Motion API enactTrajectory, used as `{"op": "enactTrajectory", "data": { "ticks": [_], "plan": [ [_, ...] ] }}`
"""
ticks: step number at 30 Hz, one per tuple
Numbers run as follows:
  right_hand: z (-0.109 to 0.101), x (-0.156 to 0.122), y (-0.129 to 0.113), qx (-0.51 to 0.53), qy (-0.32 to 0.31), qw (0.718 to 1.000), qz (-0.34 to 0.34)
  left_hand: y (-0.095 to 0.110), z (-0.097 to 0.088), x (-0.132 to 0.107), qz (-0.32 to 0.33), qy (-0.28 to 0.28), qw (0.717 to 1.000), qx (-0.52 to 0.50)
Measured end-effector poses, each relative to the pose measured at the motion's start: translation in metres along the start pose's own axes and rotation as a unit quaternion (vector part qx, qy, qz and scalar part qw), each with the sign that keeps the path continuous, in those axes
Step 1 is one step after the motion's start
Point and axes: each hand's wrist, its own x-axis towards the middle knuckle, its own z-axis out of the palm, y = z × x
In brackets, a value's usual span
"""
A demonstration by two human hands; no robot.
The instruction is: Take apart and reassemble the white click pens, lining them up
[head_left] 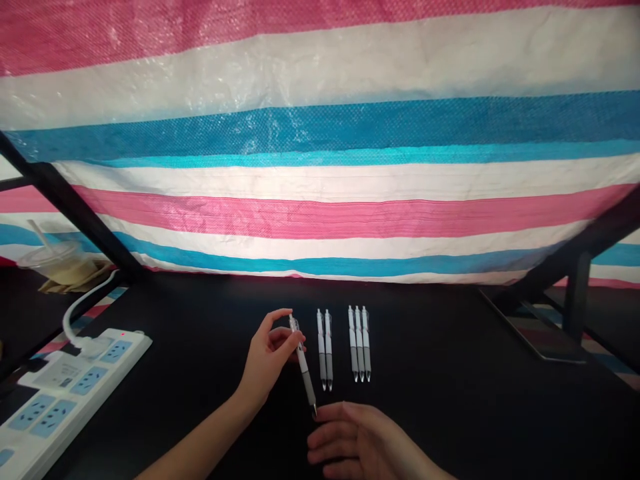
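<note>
My left hand (270, 357) pinches the upper end of a white and grey pen (303, 367) between thumb and fingers. The pen slants down to the right, its tip near my right hand (357, 443). That hand rests on the black table (450, 400) with fingers stretched toward the left, touching or nearly touching the pen tip. Just right of the held pen lie two pens (325, 349) side by side. Further right lies a group of three pens (359, 343), all pointing toward me.
A white power strip (60, 393) with a white cable plugged in lies at the left edge. A plastic cup with a straw (55, 263) stands at the far left. A striped tarp (320, 153) hangs behind the table. Black frame bars slant at both sides.
</note>
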Motion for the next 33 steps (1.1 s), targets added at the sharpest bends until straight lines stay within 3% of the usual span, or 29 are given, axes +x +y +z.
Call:
{"op": "enactTrajectory", "data": {
  "ticks": [6,10,13,16,17,18,19,21,23,24,26,27,29,31,33],
  "plan": [
    [-0.001,0.001,-0.002,0.006,-0.003,1.0,-0.002,-0.002,0.004,0.035,0.052,-0.061,0.987,0.136],
    [0.001,0.002,-0.002,-0.002,0.0,1.0,-0.002,-0.013,0.011,0.053,0.046,-0.053,0.985,0.16],
    [0.004,0.0,-0.003,-0.036,0.016,0.999,-0.023,-0.018,0.014,0.05,0.041,-0.037,0.985,0.162],
    [0.006,-0.005,-0.009,-0.181,0.05,0.976,-0.108,-0.016,0.011,0.033,0.023,-0.046,0.985,0.163],
    [0.006,-0.007,-0.012,-0.266,0.061,0.95,-0.149,-0.014,0.009,0.026,0.009,-0.057,0.985,0.165],
    [0.004,-0.009,-0.016,-0.365,0.085,0.904,-0.205,-0.011,0.007,0.018,-0.018,-0.072,0.984,0.164],
    [0.002,-0.009,-0.019,-0.476,0.11,0.837,-0.247,-0.009,0.005,0.011,-0.039,-0.083,0.982,0.162],
    [-0.006,-0.008,-0.024,-0.662,0.153,0.656,-0.33,-0.007,0.0,-0.002,-0.067,-0.099,0.982,0.146],
    [-0.016,-0.004,-0.026,-0.786,0.164,0.468,-0.37,-0.007,-0.004,-0.01,-0.073,-0.094,0.985,0.129],
    [-0.021,-0.002,-0.027,-0.828,0.153,0.393,-0.371,-0.008,-0.005,-0.012,-0.069,-0.082,0.987,0.119],
    [-0.028,0.004,-0.026,-0.87,0.148,0.288,-0.372,-0.011,-0.006,-0.014,-0.053,-0.053,0.992,0.101],
    [-0.03,0.006,-0.025,-0.878,0.15,0.251,-0.379,-0.012,-0.007,-0.015,-0.045,-0.039,0.994,0.094],
    [-0.031,0.009,-0.023,-0.877,0.16,0.205,-0.404,-0.014,-0.007,-0.016,-0.03,-0.024,0.996,0.086],
    [-0.031,0.012,-0.022,-0.87,0.164,0.187,-0.427,-0.014,-0.007,-0.017,-0.017,-0.02,0.996,0.086],
    [-0.03,0.013,-0.022,-0.865,0.155,0.187,-0.439,-0.013,-0.007,-0.018,-0.009,-0.021,0.996,0.09]
  ]
}}
